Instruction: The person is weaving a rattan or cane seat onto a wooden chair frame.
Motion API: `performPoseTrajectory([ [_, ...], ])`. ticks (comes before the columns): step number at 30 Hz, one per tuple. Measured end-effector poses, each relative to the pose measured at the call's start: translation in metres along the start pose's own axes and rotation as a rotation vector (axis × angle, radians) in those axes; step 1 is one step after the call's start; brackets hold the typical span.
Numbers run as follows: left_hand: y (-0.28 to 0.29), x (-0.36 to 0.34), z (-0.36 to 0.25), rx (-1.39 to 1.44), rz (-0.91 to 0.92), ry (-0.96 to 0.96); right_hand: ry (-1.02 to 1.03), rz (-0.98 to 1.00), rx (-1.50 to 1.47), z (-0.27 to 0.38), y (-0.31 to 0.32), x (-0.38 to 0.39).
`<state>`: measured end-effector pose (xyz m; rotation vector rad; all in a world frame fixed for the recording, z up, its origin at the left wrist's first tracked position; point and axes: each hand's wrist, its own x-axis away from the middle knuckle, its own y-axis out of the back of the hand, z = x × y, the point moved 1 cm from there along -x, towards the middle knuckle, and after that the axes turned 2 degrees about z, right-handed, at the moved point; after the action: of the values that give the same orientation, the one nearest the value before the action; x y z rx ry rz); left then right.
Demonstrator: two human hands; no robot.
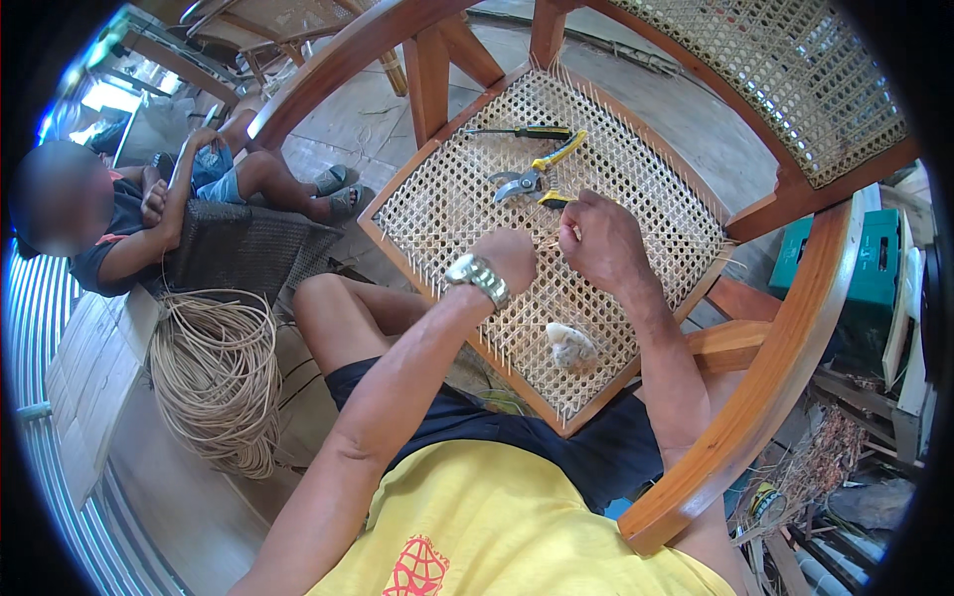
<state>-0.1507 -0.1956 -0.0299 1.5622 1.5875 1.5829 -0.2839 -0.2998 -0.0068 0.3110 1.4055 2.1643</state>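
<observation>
The left hand (pixel 509 260) and the right hand (pixel 599 243) work close together, just apart, low over the middle of the cane seat (pixel 447 204). The left is rounded with its fingertips hidden; the right has its fingers curled in toward the thumb. Whether either pinches a strand is too small to tell.

As a judgement, this looks like handwork on the weave. It calls for light fingertip tension, one hand steadying the crossing while the other guides the strand flat, without twists or kinks. Pulling sideways, hard, could distort the holes or split the cane.

The seat lies in front of the person, one corner toward the lap, inside the wooden armchair's frame. Its pale mesh of small, regular openings sits in a reddish-brown wooden rim (pixel 395 260), with loose cane ends (pixel 651 137) bristling along several edges.

On the mesh, beyond the hands, lie pruning shears (pixel 519 185) with yellow-and-black handles and a slim dark-handled tool (pixel 542 132); nearer the lap is a whitish wad (pixel 570 346). Farther out, a caned backrest (pixel 785 84) rises at upper right, and a coil of cane (pixel 219 387) hangs at left.
</observation>
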Motion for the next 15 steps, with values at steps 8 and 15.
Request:
performPoseTrajectory([
  [8, -0.033, 0.016, 0.016, -0.104, -0.242, -0.172, -0.104, 0.109, -0.184, -0.029, -0.021, -0.015],
  [15, -0.002, 0.012, 0.038, 0.828, 0.160, 0.170, -0.067, 0.148, -0.310, -0.028, -0.039, -0.013],
])
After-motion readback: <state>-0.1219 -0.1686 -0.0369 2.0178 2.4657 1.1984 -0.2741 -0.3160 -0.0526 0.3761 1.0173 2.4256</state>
